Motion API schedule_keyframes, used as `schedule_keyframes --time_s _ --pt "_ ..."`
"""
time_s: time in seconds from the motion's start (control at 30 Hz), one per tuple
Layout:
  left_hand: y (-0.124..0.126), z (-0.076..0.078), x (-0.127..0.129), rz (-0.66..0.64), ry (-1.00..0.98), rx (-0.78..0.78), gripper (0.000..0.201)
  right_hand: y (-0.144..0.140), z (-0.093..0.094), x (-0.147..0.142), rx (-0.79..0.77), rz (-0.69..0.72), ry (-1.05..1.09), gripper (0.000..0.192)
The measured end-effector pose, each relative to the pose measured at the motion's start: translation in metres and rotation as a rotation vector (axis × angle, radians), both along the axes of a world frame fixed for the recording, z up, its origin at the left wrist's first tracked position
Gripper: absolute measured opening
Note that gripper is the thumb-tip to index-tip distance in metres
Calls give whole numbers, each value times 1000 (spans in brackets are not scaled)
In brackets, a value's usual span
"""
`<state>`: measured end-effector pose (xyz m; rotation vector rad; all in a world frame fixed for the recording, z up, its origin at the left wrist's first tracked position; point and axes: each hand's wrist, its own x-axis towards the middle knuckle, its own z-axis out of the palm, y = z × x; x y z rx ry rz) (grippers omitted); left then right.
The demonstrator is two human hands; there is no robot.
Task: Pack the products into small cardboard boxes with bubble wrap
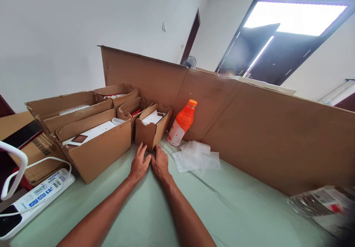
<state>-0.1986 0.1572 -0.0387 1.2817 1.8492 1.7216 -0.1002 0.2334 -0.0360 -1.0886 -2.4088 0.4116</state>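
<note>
A small cardboard box (146,134) holding a white packet with a brown square stands in front of me. At its near lower edge, my left hand (139,164) has its fingers stretched out against the front face, thumb pointing right. My right hand (161,163) lies beside it at the box's lower corner, fingers extended. The two thumbs nearly meet. Neither hand visibly grips anything. Left of this box is a larger open cardboard box (102,154) with white packets inside. An orange bottle (184,122) with an orange cap stands just to the right.
Clear bubble-wrap bags (196,156) lie right of my hands on the pale green table (238,213). A cardboard partition (266,128) runs along the back. A clear plastic bottle (318,202) lies at the right; a white labelled device (41,199) with a cable is at left.
</note>
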Motion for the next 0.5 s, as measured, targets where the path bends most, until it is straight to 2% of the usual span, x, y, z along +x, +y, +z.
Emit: schedule_keyframes --time_s 0.1,0.17,0.3,0.4,0.5 --pt "4 -14 -9 33 40 -26 48 -3 1 -1 17 16 -70 47" --pt "3 -18 -10 56 82 -43 47 -5 2 -2 32 32 -97 45" --pt "-4 -11 -13 63 180 -110 44 -17 6 -4 75 41 -134 43" --pt "-17 -1 -12 11 256 -173 42 -50 7 10 137 57 -176 37" --pt "-30 4 -7 -72 347 -234 36 -96 6 42 222 81 -227 39"
